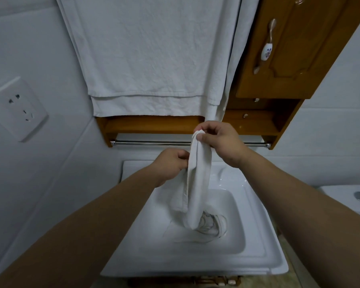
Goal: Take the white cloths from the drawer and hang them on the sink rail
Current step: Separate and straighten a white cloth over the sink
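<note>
A white sink [256, 254] sits below the fingers [202, 138]. In its basin, straight beneath them, lies a crumpled white cloth [210, 227], rumpled against the basin floor.

Wooden cabinet [289, 48] upper right, wall socket [17, 109] far to its left, toilet tank [349, 200] well below it.

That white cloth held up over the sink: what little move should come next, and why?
Probably lift the white cloth up and over the rail. The right hand pinches its top end just in front of the bare rail, the left hand holds its edge, and its lower end trails into the sink.
</note>
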